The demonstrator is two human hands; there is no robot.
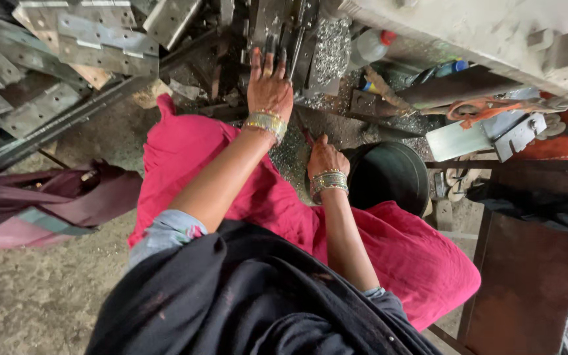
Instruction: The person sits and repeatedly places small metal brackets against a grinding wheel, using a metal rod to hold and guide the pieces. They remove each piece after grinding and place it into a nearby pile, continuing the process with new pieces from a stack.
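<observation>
Left hand: at 12 o'clock, fingers spread flat on dark metal parts, steadying, gripping nothing.
Right hand: at 1 o'clock, fingers hidden; grip cannot be told, beside black bowl.

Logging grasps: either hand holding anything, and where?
Left hand: fingers reach among dark metal parts, grip unclear. Right hand: fingers hidden, cannot tell.

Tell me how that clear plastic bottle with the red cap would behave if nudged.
The plastic bottle lies tilted among metal shavings, so it would probably roll or slide. It looks nearly empty, hence likely light. Its thin clear wall would probably dent rather than break.
</observation>
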